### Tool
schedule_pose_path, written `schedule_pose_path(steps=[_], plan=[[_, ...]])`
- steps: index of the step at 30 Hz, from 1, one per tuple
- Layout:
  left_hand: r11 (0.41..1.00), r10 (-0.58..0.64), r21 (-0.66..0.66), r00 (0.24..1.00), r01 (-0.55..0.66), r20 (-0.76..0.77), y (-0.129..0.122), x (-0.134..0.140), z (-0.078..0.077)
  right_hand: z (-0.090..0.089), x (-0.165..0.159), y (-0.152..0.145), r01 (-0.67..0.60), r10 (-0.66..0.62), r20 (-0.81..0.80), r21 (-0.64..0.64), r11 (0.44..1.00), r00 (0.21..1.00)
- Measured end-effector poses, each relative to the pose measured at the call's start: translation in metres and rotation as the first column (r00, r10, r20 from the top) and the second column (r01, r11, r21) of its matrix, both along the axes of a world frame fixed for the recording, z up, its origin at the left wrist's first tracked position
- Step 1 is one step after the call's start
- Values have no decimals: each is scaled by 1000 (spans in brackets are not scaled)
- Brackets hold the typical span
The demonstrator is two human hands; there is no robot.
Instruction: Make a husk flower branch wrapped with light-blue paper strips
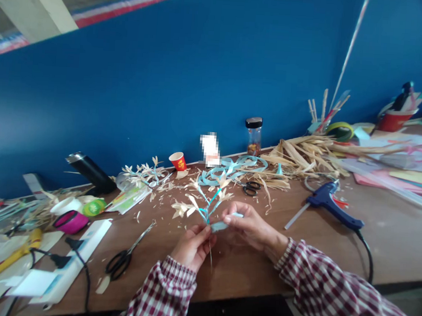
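Near the front of the table, my left hand (pixel 194 247) pinches the stem of a branched flower spray (pixel 209 208). Pale, husk-like petals top its stalks, which are wrapped in light blue, and a thin bare wire (pixel 210 259) hangs below my fingers. My right hand (pixel 244 223) is closed on a light blue strip (pixel 220 226) that stretches to the stem just above my left fingers. Left of my hands lie black-handled scissors (pixel 129 256); a second pair (pixel 251 188) sits behind them beside a loose heap of blue ribbon (pixel 234 169).
A blue glue gun (pixel 329 202) lies at right, its cord running over the front edge. Dry husks (pixel 298 157) are piled at the back right. At left are a white power strip (pixel 77 264), a yellow tool (pixel 16 255) and a black bottle (pixel 92 173). A red paper cup (pixel 178 162) stands behind.
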State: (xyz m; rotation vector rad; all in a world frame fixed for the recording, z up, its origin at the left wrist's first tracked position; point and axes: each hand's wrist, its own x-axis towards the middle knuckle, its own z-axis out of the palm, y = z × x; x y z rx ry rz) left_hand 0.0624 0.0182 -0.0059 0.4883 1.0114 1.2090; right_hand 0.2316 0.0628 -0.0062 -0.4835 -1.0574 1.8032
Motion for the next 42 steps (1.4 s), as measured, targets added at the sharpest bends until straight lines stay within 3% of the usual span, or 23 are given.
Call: schedule_pose_path(steps=[9,16,21,28,30,34,38,42], plan=[[1000,-23,-5,999,23,30,-1,-3,4,0,-2,-1,59,-57,45,-54,997,997],[996,64,51,996,-67,58,2,2,0,0,-4,-2,142,-142,89,11,990,986],[995,92,32,995,-93,21,4,4,0,-3,-5,-3,211,-214,106,41,977,971],[997,67,-27,993,-70,-102,8,0,5,-6,-1,0,158,-180,200,122,980,963],[995,31,-88,984,-47,-177,9,-2,9,-7,4,1,139,-182,323,152,979,929],[984,-69,-177,940,10,-335,11,-7,16,-6,13,-3,141,-300,577,305,942,760],[980,-128,-191,924,61,-361,16,-9,16,-3,19,-6,104,-434,648,483,870,626],[981,-149,-171,923,93,-355,20,-9,18,-1,21,-7,61,-431,704,485,872,564]])
